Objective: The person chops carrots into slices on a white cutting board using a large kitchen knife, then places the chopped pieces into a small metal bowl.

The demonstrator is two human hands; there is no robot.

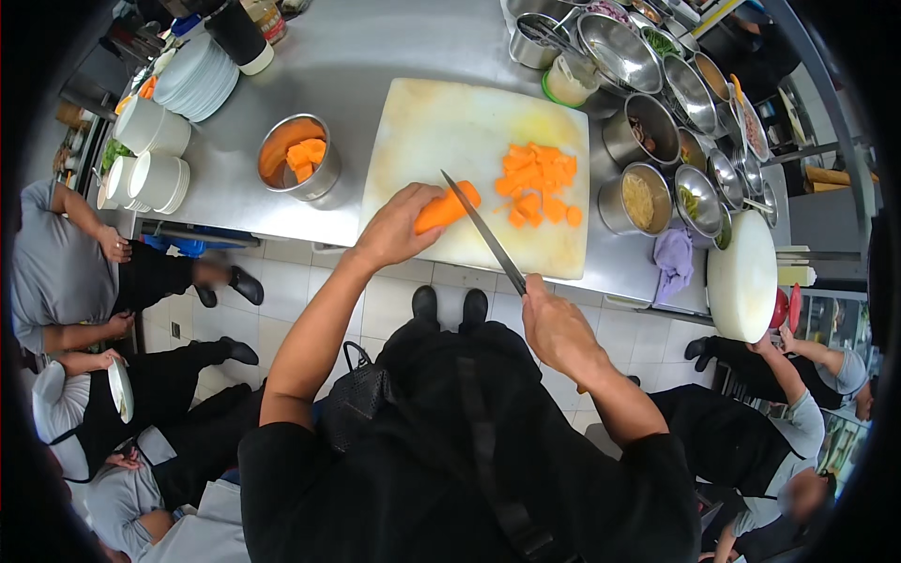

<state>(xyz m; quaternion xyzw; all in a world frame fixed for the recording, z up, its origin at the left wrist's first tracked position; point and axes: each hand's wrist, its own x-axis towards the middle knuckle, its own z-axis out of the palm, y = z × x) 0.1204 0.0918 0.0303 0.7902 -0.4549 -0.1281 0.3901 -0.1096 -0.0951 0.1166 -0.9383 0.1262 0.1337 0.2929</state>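
Observation:
My left hand (400, 222) grips a thick piece of peeled carrot (446, 208) lying on the white cutting board (429, 127). In my right hand (559, 320) is the handle of a long kitchen knife (486, 232). Its blade crosses the carrot close to the right end, with the tip pointing away from me. Whether the edge has entered the carrot cannot be seen. Cut carrot chunks (538, 179) lie in a loose pile on the board's right side. Left of the board, a steel pot (299, 158) holds larger carrot pieces (306, 158).
Steel pots and bowls (637, 197) with ingredients crowd the right. A purple cloth (673, 260) and a thick round white block (742, 278) lie near the table's right edge. Stacked plates (197, 77) and white bowls (158, 179) stand left. Several people (67, 260) stand on both sides.

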